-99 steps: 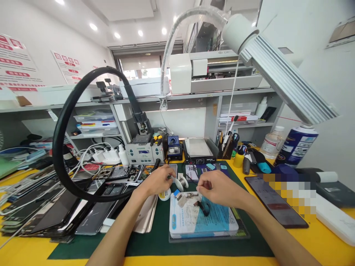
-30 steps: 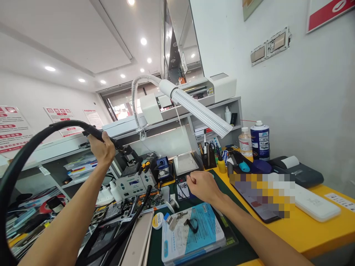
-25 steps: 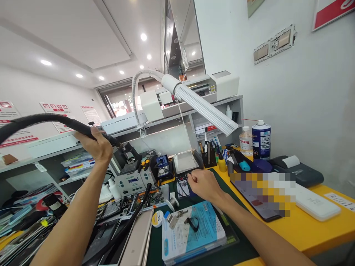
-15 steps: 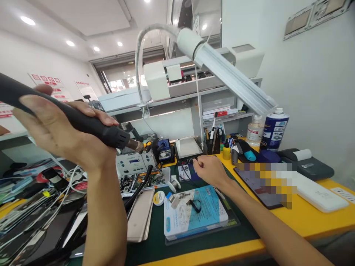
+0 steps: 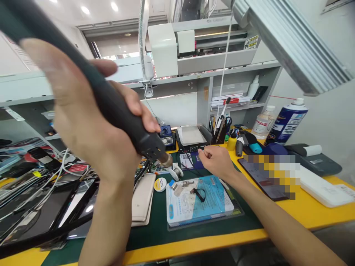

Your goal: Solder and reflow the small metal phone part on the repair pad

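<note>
My left hand point(image 5: 91, 122) is wrapped round the black handle of a hot air gun point(image 5: 111, 98), raised in front of me. Its metal nozzle points down and to the right, over the back of the bench. My right hand point(image 5: 217, 159) is closed at the front panel of a low black box with a pale flat top point(image 5: 191, 135). What its fingertips hold there, if anything, is hidden. Below lies a blue and white box point(image 5: 183, 210) with a small black strap point(image 5: 200, 194) and small metal parts on it.
Pale gold phones point(image 5: 142, 199), a round yellow-labelled tin point(image 5: 160, 184) and a solder spool point(image 5: 176, 172) lie on the green mat. Phone screens and cables point(image 5: 52, 195) crowd the left. On the right are a dark phone point(image 5: 259, 177) and a blue spray can point(image 5: 287, 123). A lamp point(image 5: 296, 44) hangs above.
The view has tipped down and come closer. My left hand and the hot air gun appear larger, with the nozzle shifted right and lower. My right hand stays at the black box.
</note>
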A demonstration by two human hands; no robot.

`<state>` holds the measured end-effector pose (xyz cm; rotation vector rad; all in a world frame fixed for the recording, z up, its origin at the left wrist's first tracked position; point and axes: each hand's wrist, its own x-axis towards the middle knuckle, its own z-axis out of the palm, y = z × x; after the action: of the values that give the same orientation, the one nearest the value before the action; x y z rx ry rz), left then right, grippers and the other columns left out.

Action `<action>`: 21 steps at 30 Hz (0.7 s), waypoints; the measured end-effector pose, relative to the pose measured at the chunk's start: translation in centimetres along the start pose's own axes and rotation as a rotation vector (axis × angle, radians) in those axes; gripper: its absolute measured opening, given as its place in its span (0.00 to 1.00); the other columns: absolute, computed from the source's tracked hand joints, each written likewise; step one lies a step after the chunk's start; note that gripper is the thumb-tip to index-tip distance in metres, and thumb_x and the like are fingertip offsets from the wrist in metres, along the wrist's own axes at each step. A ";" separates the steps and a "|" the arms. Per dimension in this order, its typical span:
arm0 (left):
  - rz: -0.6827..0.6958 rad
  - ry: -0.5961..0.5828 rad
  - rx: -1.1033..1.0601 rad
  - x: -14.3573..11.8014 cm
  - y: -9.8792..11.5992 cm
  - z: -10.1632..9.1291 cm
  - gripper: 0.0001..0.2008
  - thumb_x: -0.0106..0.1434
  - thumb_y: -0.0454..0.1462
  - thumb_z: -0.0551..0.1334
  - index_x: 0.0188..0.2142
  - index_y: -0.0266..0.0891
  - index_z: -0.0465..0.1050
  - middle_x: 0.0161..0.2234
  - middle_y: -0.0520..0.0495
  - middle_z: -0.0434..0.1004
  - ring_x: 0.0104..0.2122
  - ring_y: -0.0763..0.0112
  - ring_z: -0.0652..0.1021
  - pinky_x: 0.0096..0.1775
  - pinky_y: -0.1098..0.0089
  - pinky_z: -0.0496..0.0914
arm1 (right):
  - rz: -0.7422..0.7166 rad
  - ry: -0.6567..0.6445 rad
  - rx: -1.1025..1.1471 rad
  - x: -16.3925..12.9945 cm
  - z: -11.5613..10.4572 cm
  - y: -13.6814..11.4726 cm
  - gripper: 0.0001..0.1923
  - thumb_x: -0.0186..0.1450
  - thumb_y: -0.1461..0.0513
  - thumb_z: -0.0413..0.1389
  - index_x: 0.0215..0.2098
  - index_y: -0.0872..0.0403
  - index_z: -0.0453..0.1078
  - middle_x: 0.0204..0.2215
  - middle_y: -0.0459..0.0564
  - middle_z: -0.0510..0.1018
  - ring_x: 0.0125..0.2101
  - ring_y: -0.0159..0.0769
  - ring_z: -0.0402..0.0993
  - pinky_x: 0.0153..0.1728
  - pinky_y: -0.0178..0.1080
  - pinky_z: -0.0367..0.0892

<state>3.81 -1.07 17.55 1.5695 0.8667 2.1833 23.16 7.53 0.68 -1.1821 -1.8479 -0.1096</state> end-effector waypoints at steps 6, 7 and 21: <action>-0.117 -0.194 -0.191 -1.1 -2.0 1.5 0.22 0.73 0.55 0.47 0.33 0.46 0.69 0.21 0.52 0.65 0.17 0.67 0.72 0.17 0.62 0.67 | 0.040 -0.014 0.023 0.0 0.1 0.0 0.24 0.65 0.59 0.54 0.18 0.50 0.44 0.14 0.39 0.52 0.17 0.29 0.50 0.23 0.37 0.47; -0.147 -0.229 -0.218 -1.2 -2.4 1.7 0.23 0.72 0.56 0.48 0.33 0.47 0.68 0.21 0.52 0.65 0.17 0.67 0.73 0.18 0.62 0.67 | 0.044 -0.023 0.025 0.0 0.1 0.0 0.24 0.65 0.59 0.54 0.18 0.50 0.44 0.14 0.39 0.52 0.17 0.29 0.50 0.23 0.37 0.47; -0.163 -0.299 -0.255 -1.4 -4.5 2.6 0.26 0.67 0.62 0.52 0.32 0.45 0.69 0.19 0.53 0.66 0.15 0.68 0.71 0.20 0.63 0.64 | 0.179 -0.395 0.064 1.0 -1.2 0.8 0.24 0.68 0.59 0.56 0.16 0.52 0.54 0.15 0.38 0.55 0.18 0.26 0.54 0.22 0.33 0.51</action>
<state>6.30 2.29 14.18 1.5821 0.5767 1.8045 24.42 7.98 1.80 -1.3912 -2.0519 0.3017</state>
